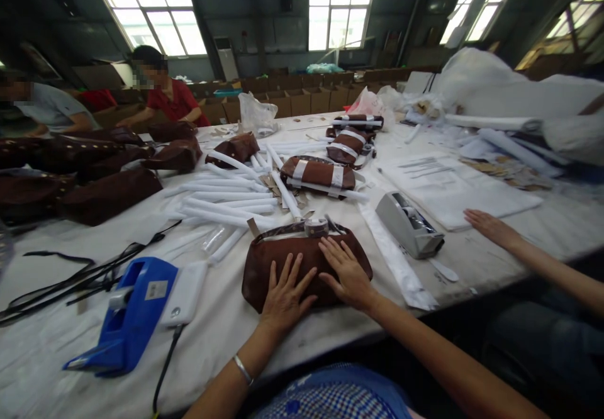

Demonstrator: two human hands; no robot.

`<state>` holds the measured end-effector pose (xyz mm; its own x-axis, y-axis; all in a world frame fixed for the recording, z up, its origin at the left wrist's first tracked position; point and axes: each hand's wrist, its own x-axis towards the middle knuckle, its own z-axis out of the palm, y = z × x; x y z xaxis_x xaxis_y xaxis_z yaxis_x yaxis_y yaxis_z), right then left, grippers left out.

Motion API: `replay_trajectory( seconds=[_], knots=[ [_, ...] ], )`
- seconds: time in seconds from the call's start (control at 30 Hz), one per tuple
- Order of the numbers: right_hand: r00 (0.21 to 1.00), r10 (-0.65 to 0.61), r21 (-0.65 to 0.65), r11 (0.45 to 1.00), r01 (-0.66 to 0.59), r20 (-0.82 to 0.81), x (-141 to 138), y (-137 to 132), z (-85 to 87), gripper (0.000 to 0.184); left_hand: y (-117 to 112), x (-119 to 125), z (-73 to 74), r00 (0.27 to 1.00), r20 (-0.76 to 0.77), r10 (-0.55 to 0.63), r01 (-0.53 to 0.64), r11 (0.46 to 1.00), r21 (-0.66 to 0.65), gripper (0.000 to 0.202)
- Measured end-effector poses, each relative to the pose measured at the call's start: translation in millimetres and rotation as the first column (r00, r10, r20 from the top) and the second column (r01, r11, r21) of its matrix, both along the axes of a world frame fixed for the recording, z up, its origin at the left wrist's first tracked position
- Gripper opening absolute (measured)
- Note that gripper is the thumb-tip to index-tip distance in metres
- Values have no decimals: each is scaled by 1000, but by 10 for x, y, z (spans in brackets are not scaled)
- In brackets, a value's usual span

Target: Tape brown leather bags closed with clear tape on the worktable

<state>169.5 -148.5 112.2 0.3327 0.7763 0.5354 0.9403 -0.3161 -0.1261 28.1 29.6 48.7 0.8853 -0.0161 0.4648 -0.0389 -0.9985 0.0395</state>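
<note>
A brown leather handbag [259, 268] lies on its side on the cloth-covered table, right in front of me. Flat on its lower middle rests my left hand [287, 287], fingers spread. My right hand [346, 271] presses on the bag's right half, its fingers stretched out too. Along the bag's far edge are its opening and a wrapped buckle or strap part [316, 227]. Beyond it sit brown bags bound with white wrapping, the nearest being a wrapped bag [316, 175]. White foam tubes [226, 202] are heaped behind my bag to the left.
A blue tape dispenser [136, 318] and a white power bank [184, 296] with a cable stand at left. To the right are a grey tape dispenser [408, 224], a stack of white sheets [462, 186] and a co-worker's hand [491, 227]. Brown bags [111, 195] pile up far left, near other people.
</note>
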Motion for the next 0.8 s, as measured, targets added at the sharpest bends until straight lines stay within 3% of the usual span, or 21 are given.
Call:
replay_trajectory(
  seconds=[0.07, 0.1, 0.17, 0.2, 0.23, 0.27, 0.3, 0.37, 0.43, 0.53, 0.57, 0.6, 0.73, 0.8],
  knots=[
    [997, -78, 208, 975, 75, 3, 30, -141, 453, 68, 5, 12, -63, 1000, -4, 7, -8, 1000, -17, 67],
    [988, -152, 331, 934, 136, 25, 39, -205, 633, 69, 9, 16, -77, 1000, -2, 6, -6, 1000, -23, 67],
    [962, -259, 545, 820, 174, 83, 44, -269, 775, 76, 12, 18, -78, 1000, 11, 6, -6, 1000, -31, 66],
    [959, -260, 554, 817, 158, 110, 42, -257, 722, 78, 11, 19, -70, 1000, 15, 8, -8, 999, -32, 66],
    [966, -218, 467, 875, 129, 141, 41, -217, 602, 78, 8, 20, -62, 1000, 18, 8, -8, 1000, -30, 67],
    [976, -156, 296, 949, 106, 150, 45, -158, 446, 76, 5, 20, -56, 1000, 25, 7, -6, 1000, -26, 67],
    [986, -78, 151, 987, 55, 151, 55, -91, 289, 72, 2, 21, -53, 1000, 30, 4, -3, 1000, -22, 67],
    [997, -24, -64, 998, 29, 77, 96, 15, 97, 69, -1, 23, -58, 999, 38, -11, 11, 1000, -16, 67],
    [995, -87, -36, 995, 89, 47, 153, 39, 139, 67, 0, 25, -71, 999, 36, -8, 9, 1000, -26, 65],
    [968, -247, 192, 953, 235, 41, 227, -30, 336, 69, 1, 31, -88, 1000, 28, 9, -8, 999, -48, 63],
    [960, -277, 211, 941, 264, 36, 241, -49, 336, 70, 1, 34, -92, 1000, 26, 12, -11, 999, -50, 63],
    [960, -277, 185, 946, 266, 36, 253, -55, 286, 70, 1, 37, -96, 999, 31, 7, -6, 999, -48, 63],
    [988, -151, -126, 981, 150, 1, 336, 16, -24, 60, -1, 46, -104, 999, 47, -7, 9, 1000, -29, 63],
    [983, -184, -156, 972, 178, -26, 392, 52, 50, 57, -1, 47, -101, 999, 46, -4, 5, 1000, -26, 63]
  ],
)
